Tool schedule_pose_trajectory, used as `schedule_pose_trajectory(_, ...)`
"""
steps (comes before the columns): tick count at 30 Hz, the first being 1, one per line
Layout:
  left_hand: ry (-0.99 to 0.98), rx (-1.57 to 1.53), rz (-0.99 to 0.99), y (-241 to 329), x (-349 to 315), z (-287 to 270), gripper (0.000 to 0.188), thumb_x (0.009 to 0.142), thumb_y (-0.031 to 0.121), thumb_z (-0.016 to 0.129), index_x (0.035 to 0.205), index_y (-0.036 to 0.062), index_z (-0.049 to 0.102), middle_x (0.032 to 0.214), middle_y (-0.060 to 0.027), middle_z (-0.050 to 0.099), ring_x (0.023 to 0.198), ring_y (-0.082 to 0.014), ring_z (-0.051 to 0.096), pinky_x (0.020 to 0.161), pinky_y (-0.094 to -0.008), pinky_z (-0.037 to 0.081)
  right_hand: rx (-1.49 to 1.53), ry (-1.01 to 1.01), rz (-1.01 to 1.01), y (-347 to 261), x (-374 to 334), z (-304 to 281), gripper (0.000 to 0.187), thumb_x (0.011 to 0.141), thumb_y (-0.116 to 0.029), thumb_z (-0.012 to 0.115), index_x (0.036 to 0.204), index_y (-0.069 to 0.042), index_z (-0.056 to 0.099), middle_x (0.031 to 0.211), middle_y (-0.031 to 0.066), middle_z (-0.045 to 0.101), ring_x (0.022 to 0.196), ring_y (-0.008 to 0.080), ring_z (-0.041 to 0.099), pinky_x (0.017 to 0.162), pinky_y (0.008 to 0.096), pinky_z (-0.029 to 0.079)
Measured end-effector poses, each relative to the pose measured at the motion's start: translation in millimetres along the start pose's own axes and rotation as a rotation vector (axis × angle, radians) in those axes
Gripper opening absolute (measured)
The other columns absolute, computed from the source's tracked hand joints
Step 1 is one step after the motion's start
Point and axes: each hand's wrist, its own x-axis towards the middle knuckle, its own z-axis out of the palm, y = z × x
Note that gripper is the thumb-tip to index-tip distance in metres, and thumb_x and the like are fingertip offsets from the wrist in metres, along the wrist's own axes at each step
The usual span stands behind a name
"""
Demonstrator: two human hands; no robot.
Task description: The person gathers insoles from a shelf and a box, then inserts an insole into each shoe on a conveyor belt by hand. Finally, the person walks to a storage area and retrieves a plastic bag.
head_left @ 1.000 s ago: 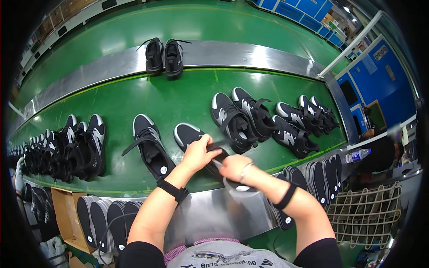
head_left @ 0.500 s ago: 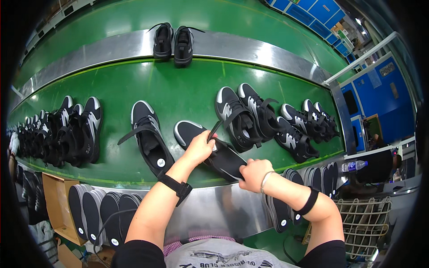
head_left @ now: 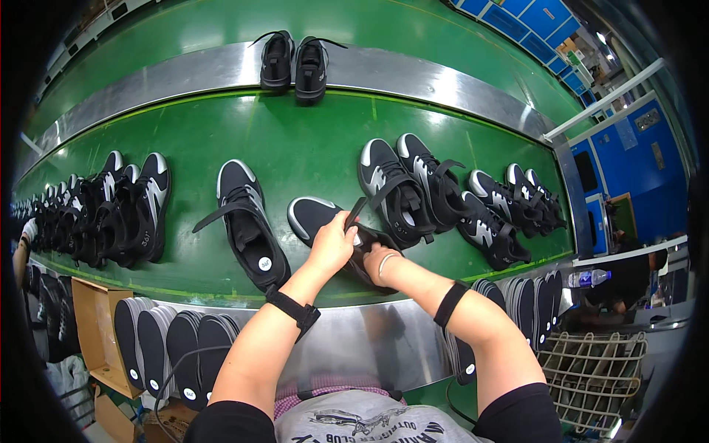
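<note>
The shoe is black with a silver toe edge. It lies upper side up on the green surface, near side, toe pointing far left, heel near right. Its black strap stands raised; a pale label shows at the opening. The midsection is partly hidden.

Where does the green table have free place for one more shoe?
The widest bare patch of the green table lies between the pair of shoes at the far ledge and the lone shoe. A narrower strip separates it from the left row of shoes. Crowded: that row, the right shoe group, and where the left hand and right hand meet the held shoe.
</note>
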Motion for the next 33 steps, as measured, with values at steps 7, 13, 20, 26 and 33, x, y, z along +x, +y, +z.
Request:
schedule_pose_trajectory(7,0.030,0.154,0.012,7,-5,1,0.018,0.076,0.013,0.055,0.089,0.0000,0.053,0.074,-0.0188,0.058,0.072,-0.0334,0.057,0.064,-0.0358,0.043,-0.260,-0.032,0.000,0,-3,-2,0.021,0.077,-0.018,0.052,0.092,-0.011,0.064,0.094,0.0054,0.062,0.088,0.0189,0.059,0.073,0.0285,0.046)
schedule_pose_trajectory(13,0.084,0.180,0.028,6,-6,4,0.019,0.075,0.015,0.056,0.086,0.0002,0.053,0.071,-0.0184,0.058,0.070,-0.0341,0.057,0.063,-0.0384,0.044,-0.123,-0.246,-0.085,4,-65,-40,0.031,0.075,-0.016,0.047,0.102,-0.004,0.059,0.105,0.0106,0.058,0.100,0.0247,0.053,0.092,0.0495,0.025)
schedule_pose_trajectory(20,0.074,0.085,0.015,10,-4,3,0.019,0.075,0.018,0.056,0.084,0.0011,0.054,0.070,-0.0182,0.058,0.070,-0.0352,0.057,0.063,-0.0401,0.044,-0.128,-0.469,-0.024,14,-42,-18,0.049,0.077,-0.025,0.041,0.121,-0.003,0.042,0.123,0.0132,0.044,0.119,0.0275,0.035,0.093,0.0625,-0.004)
schedule_pose_trajectory(26,0.001,-0.057,-0.075,7,-8,5,0.022,0.077,0.020,0.053,0.087,0.0011,0.055,0.074,-0.0190,0.058,0.074,-0.0329,0.057,0.066,-0.0375,0.043,1.451,0.093,-0.207,39,-27,16,0.042,0.075,-0.045,0.053,0.102,-0.013,0.057,0.094,0.0025,0.062,0.085,0.0134,0.056,0.091,0.0442,0.023)
schedule_pose_trajectory(33,-0.055,0.126,-0.014,27,2,-9,0.016,0.076,0.011,0.053,0.088,0.0015,0.056,0.083,-0.0125,0.060,0.078,-0.0243,0.056,0.072,-0.0303,0.042,1.883,0.485,-0.309,22,-34,20,0.020,0.079,-0.024,0.057,0.074,-0.005,0.060,0.065,0.0005,0.057,0.061,0.0089,0.050,0.067,0.0231,0.038)
